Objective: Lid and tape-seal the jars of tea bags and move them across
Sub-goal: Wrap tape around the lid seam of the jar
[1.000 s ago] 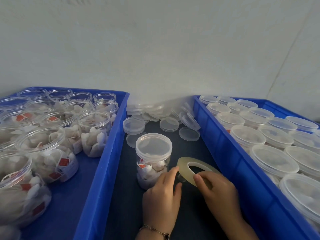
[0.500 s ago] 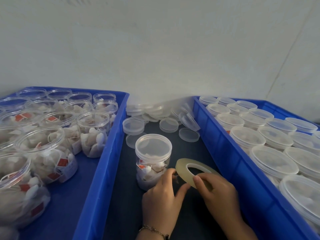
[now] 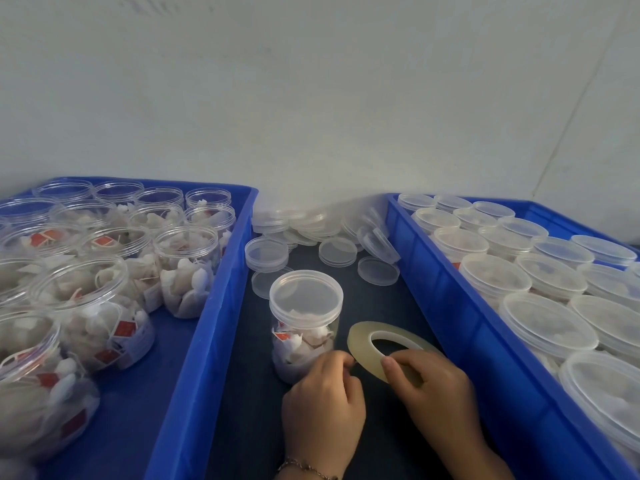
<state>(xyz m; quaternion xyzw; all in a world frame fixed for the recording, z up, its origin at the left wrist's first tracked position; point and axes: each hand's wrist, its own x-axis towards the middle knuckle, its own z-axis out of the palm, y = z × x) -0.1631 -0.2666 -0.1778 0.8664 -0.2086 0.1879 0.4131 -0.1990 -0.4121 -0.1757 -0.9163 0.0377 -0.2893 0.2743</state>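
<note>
The lidded jar (image 3: 304, 323) stands on the desk (image 3: 242, 393) between two blue crates, awaiting tape. Just right of it, the right hand (image 3: 433, 386) grips the tape roll (image 3: 367, 344), steadying it. The left hand (image 3: 322, 400), fingers curled at the roll's edge, apparently pinches the tape end to draw it out.

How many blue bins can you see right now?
2. One bin on the left holds unlidded jars; one bin on the right holds lidded jars. Both run off frame, so others could sit out of view.

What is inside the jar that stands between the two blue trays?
The lidded jar holds white tea bags with red tags. The left hand covers its lower front, so the bottom there is hidden.
</note>
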